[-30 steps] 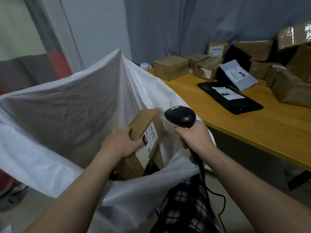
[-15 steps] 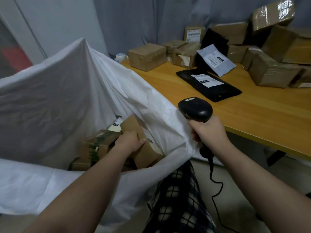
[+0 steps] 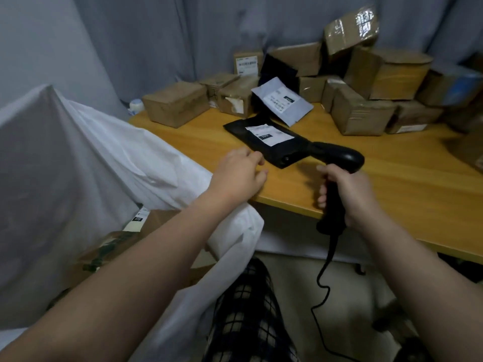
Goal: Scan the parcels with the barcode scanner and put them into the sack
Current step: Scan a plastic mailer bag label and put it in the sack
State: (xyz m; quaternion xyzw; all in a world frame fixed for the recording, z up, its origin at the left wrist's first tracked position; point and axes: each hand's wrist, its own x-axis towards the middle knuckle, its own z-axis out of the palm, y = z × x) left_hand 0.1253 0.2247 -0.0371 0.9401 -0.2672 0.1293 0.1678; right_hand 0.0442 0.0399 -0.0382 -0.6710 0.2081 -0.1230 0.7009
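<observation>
My right hand (image 3: pixel 347 194) grips the handle of the black corded barcode scanner (image 3: pixel 337 155), whose head points left over the table's near edge. My left hand (image 3: pixel 239 173) is empty with loosely curled fingers, hovering just left of a flat black mailer (image 3: pixel 251 128) with a white label on the wooden table (image 3: pixel 392 178). The open white sack (image 3: pixel 78 152) stands at the left. Cardboard parcels (image 3: pixel 156 218) lie inside it, partly hidden by my left forearm.
Behind the black mailer, a grey mailer (image 3: pixel 282 103) leans on stacked parcels. Several brown boxes (image 3: pixel 360 111) crowd the table's back and right; another box (image 3: pixel 175 104) sits at the back left. The scanner cable (image 3: pixel 322 273) hangs to the floor beside my checked trouser leg (image 3: pixel 245 314).
My left hand has let go of the cardboard parcel inside the sack and moved up and right to the black mailer. The scanner has swung over the table edge.
</observation>
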